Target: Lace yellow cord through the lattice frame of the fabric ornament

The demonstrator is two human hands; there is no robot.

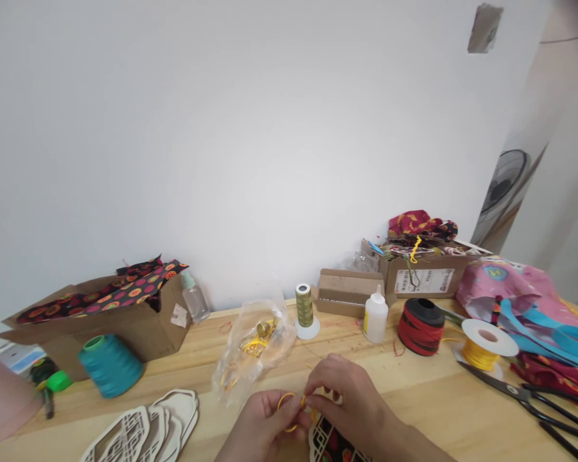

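Both hands meet at the bottom middle of the view, working on a yellow cord (284,402). My left hand (264,417) pinches the cord between thumb and fingertips, and a loop of it stands out around the fingers. From the right, my right hand (344,394) also grips the cord, its fingertips touching close by the left ones. Under the hands lies a pale lattice-cut panel (320,436) with dark, red-patterned fabric behind it, partly hidden by the right hand and wrist.
Several lattice panels (125,436) lie at left near a teal thread cone (110,366) and a cardboard box (158,327). Beyond the hands are a plastic bag (236,346), green thread spool (304,308) and glue bottle (376,317). At right lie black scissors (525,393) and a yellow cord spool (481,353).
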